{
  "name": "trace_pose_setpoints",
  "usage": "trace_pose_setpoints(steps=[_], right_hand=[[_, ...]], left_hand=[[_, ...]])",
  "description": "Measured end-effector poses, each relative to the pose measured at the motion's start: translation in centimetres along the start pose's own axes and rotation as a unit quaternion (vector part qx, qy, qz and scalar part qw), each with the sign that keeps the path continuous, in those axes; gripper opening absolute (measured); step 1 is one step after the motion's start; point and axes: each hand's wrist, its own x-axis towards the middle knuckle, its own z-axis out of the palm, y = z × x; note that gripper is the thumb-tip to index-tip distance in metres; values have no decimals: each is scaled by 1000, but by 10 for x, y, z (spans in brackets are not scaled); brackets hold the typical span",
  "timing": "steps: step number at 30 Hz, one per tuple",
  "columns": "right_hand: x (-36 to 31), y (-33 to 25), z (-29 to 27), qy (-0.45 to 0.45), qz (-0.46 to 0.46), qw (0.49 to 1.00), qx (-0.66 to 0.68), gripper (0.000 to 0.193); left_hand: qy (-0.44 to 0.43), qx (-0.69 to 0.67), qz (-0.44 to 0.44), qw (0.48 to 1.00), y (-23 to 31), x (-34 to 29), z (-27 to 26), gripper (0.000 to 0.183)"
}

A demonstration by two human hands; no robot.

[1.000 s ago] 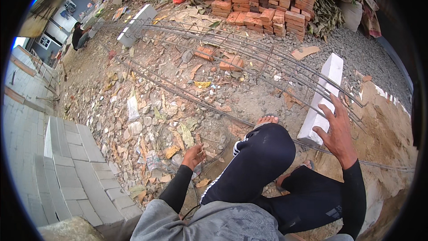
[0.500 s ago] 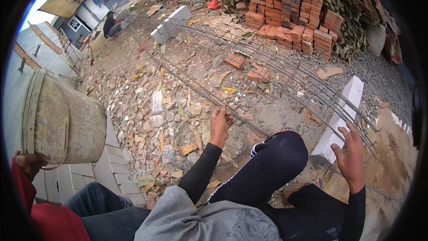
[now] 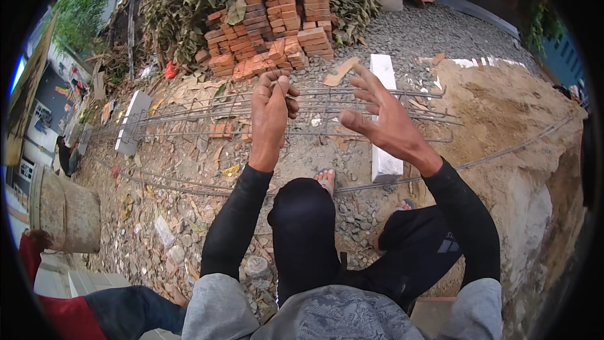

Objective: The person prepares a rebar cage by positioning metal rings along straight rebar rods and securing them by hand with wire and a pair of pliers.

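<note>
Person seated, both arms raised out over a rebar cage (image 3: 302,113) lying on rubble ground. Left hand (image 3: 272,116) is curled narrow, fingertips pinched at the top, apparently on something thin like tie wire; too small to tell for sure. Right hand (image 3: 384,119) is spread wide, fingers splayed, holding nothing, hovering just right of the left hand and above the cage bars.

The cage runs left to right beyond both hands, its far end resting near a white block (image 3: 385,113) under the right hand, with another grey block (image 3: 130,123) well to the left. A single long bar (image 3: 189,182) lies on the ground nearer the person, below the wrists. A stack of red bricks (image 3: 267,31) sits beyond the left hand. A bucket (image 3: 63,211) is held up by another person's hand, far left of the left arm.

Risks, judged from here: the pinched item could slip, since the grip is fingertip only. The bare open right hand is near projecting bar ends, so a scrape or jab is possible if it drops carelessly. A sandalled foot (image 3: 326,181) sits on loose rubble beside the long bar; shifting weight could roll it.
</note>
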Motion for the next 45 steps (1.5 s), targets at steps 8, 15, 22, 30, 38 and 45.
trace_pose_setpoints(steps=[8, 15, 22, 30, 38, 45], right_hand=[[46, 25, -101, 288, -50, 907, 303, 69], [-4, 85, -179, 444, 38, 761, 471, 37], [-45, 145, -245, 526, 85, 703, 472, 31], [-52, 126, -240, 504, 31, 782, 365, 27], [-69, 67, -217, 513, -103, 833, -182, 35], [-98, 112, -153, 213, 144, 903, -343, 48]], left_hand=[[-307, 117, -24, 944, 20, -16, 150, 36], [-520, 88, -213, 823, -50, -29, 143, 37], [-555, 172, -252, 774, -75, -17, 126, 36], [-537, 331, 10, 776, -113, -12, 108, 40], [-492, 417, -48, 762, -102, 11, 93, 77], [-488, 366, -76, 789, -96, 25, 78, 64]])
